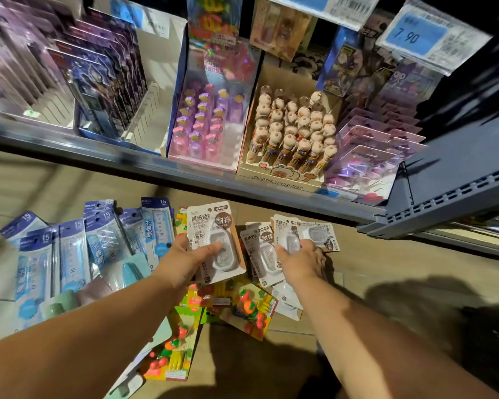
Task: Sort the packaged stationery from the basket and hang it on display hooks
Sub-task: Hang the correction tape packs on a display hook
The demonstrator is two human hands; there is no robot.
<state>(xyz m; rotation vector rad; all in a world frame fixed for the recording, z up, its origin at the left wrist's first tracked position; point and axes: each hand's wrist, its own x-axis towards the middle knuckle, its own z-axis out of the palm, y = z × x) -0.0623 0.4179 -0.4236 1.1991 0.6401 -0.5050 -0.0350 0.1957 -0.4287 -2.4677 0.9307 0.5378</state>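
Cardboard box [283, 177] on the shelf [98, 145] holds upright character pens [294, 131]. The pink box [202, 161] beside it holds small purple-and-pink items. Lower down, over the floor, I see the left hand [182, 260] gripping a correction-tape pack [213, 226]. It is face up, its long axis pointing toward the shelf, hang-tab end farthest from me. The right hand [300, 259] grasps a fan of similar packs [283, 226], and ruler packs [69, 254] lie left.

About 7 ruler packs [69, 254], 6 correction-tape packs [211, 226], 1 ball-pen box [277, 180]
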